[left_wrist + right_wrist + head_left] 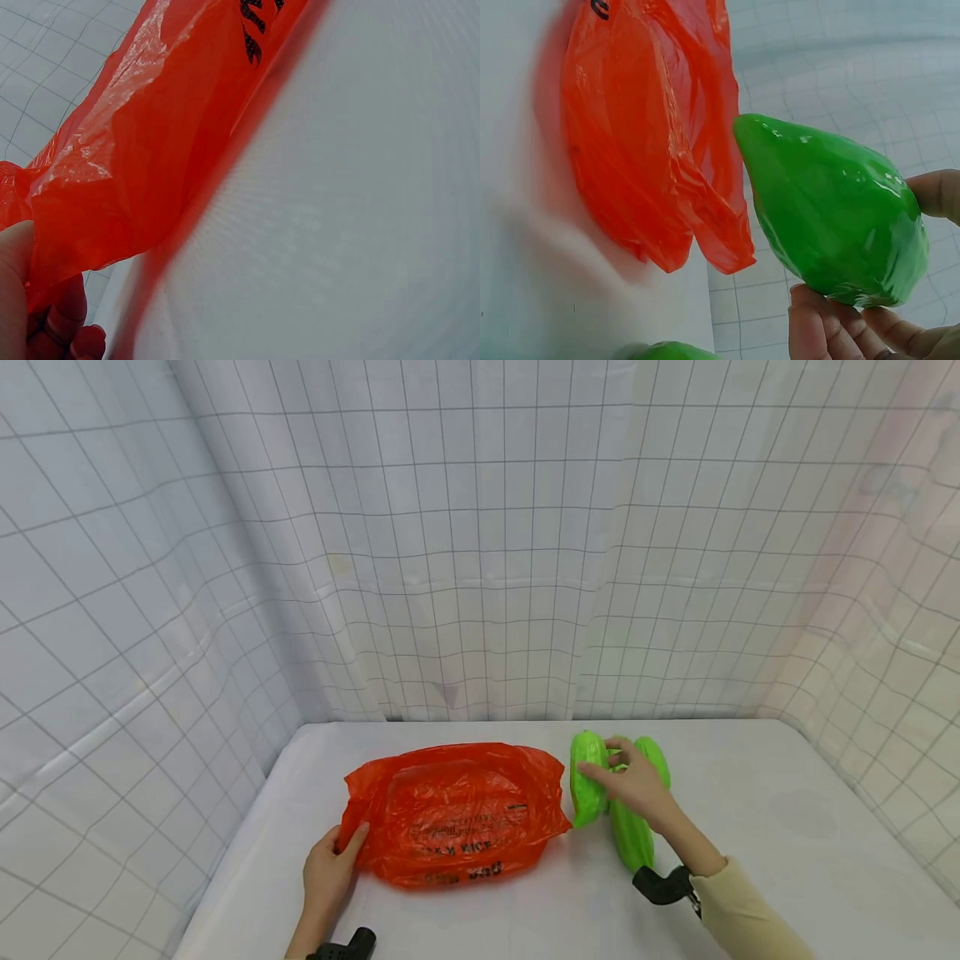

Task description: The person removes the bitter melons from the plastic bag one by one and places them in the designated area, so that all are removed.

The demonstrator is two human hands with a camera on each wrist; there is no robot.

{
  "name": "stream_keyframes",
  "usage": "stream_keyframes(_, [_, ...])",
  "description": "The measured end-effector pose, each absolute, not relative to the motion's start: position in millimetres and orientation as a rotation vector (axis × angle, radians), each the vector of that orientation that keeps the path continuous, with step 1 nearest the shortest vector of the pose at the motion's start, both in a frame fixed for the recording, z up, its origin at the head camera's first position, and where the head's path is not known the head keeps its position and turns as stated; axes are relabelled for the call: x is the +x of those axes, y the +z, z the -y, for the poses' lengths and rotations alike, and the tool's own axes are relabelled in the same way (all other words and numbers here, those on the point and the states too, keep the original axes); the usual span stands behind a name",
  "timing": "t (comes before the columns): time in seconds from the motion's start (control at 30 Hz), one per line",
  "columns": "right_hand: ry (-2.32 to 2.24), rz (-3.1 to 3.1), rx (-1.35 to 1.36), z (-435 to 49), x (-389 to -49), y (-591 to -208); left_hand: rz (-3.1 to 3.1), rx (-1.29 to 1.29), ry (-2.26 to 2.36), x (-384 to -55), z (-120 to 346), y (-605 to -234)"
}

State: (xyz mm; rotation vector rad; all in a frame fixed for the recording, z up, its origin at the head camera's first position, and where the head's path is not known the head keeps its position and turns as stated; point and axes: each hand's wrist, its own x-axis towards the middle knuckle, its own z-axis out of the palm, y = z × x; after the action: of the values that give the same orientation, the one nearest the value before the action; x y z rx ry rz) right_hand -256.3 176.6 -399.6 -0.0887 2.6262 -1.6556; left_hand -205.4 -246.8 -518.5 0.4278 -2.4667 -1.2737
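Note:
A thin red plastic bag [457, 814] with black print lies spread on the white table. At its left edge my left hand [330, 868] pinches the film, thumb on top and fingers curled beneath; the left wrist view shows this grip on the bag [142, 172] close up. My right hand [633, 781] holds a glossy green gourd [587, 777] between thumb and fingers, just beside the bag's right end. In the right wrist view the gourd [840, 217] tapers toward the bag, with fingers [821, 322] under it and the thumb on the opposite side.
Two more green gourds lie on the table: a long ridged one [632, 839] under the right forearm, and another [654, 760] behind the right hand, partly hidden. White checked curtains [480, 568] hang behind and at both sides of the table [787, 827].

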Motion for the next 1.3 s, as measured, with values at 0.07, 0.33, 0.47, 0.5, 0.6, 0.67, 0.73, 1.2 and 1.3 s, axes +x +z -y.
stream_keyframes(0.07, [-1.650,-2.615,-0.092,-182.7,-256.6,-399.2,2.465,0.422,-1.276,-205.1,247.0,-518.5])
stream_keyframes(0.33, [-1.515,-2.671,-0.065,-206.8,-259.7,-403.9,2.461,0.429,-1.283,-205.4,246.5,-518.2])
stream_keyframes(0.47, [-1.476,-2.670,-0.059,-218.4,-263.2,-407.6,2.460,0.427,-1.287,-204.8,246.4,-517.6])
stream_keyframes(0.5, [-1.464,-2.666,-0.053,-221.3,-263.9,-408.6,2.458,0.428,-1.286,-204.6,246.3,-517.6])
stream_keyframes(0.6, [-1.415,-2.664,-0.050,-229.4,-264.5,-411.1,2.454,0.426,-1.284,-204.5,246.2,-517.6])
stream_keyframes(0.67, [-1.372,-2.667,-0.058,-234.9,-263.6,-411.9,2.453,0.427,-1.285,-204.9,246.4,-518.1])
stream_keyframes(0.73, [-1.360,-2.648,-0.071,-240.3,-262.4,-411.9,2.454,0.421,-1.287,-205.2,246.7,-518.6])
stream_keyframes(1.2, [-1.282,-2.547,-0.067,-268.2,-261.6,-417.4,2.453,0.417,-1.291,-205.1,247.4,-519.5])
stream_keyframes(1.3, [-1.269,-2.550,-0.060,-272.6,-259.9,-418.5,2.453,0.419,-1.291,-204.9,247.6,-519.8])
